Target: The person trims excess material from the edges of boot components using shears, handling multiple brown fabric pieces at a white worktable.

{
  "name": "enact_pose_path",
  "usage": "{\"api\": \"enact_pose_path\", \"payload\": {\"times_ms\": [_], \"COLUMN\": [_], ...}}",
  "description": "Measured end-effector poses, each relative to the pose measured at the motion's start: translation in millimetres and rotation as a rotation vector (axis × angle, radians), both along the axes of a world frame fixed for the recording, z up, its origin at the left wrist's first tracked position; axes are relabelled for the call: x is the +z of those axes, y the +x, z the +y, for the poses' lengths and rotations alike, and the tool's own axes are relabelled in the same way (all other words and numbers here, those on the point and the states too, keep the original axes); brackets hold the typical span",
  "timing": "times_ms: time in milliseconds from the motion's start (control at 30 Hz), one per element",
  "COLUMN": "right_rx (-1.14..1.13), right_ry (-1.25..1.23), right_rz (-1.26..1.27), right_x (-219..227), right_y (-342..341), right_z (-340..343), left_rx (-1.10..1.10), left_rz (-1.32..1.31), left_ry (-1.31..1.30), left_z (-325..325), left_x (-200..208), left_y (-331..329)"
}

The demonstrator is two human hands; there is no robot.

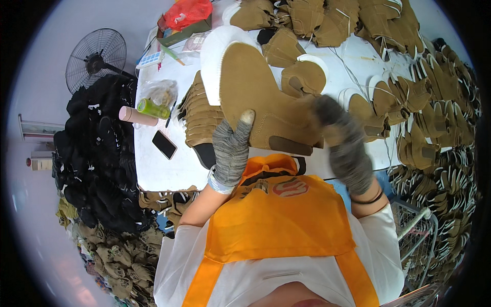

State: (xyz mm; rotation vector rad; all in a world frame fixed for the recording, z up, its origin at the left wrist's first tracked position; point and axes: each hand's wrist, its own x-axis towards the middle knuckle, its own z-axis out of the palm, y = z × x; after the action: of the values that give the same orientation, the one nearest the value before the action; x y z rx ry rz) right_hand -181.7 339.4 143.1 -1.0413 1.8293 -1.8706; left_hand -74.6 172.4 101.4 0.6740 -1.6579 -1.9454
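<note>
A brown suede-like boot upper (255,87) with a white fleecy edge is held up over the white table, sole side not shown. My left hand (230,151), in a grey knit glove, is closed on its lower left edge, the thumb lying on the brown face. At the upper's right end is my gloved right hand (343,140). Motion smears its fingers, so I cannot tell whether they grip the edge. Behind the upper, to the left, lies a stack of similar brown uppers (197,115). Another brown piece with a white edge (304,79) rests just beyond it.
On the white table (158,176) at left lie a phone (164,145), a pink bottle (137,116), a green bottle (153,108) and a calculator (150,59). Brown uppers (335,20) cover its far side; more hang at right (440,123). Dark pieces (99,148) are heaped at left below a fan (95,61).
</note>
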Motion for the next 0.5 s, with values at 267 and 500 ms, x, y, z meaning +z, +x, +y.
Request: {"api": "enact_pose_path", "payload": {"times_ms": [267,500], "right_rx": [-0.248,-0.218], "right_ry": [0.51,0.5], "right_rz": [0.873,0.809], "right_x": [-38.8,-28.1], "right_y": [6.4,10.4], "right_z": [-26.0,-20.6], "left_rx": [-0.176,-0.079], "left_rz": [0.108,0.05], "left_ry": [0.404,0.259], "left_z": [-0.5,5.6], "left_x": [-7.6,-14.4], "left_y": [-3.4,-0.1]}}
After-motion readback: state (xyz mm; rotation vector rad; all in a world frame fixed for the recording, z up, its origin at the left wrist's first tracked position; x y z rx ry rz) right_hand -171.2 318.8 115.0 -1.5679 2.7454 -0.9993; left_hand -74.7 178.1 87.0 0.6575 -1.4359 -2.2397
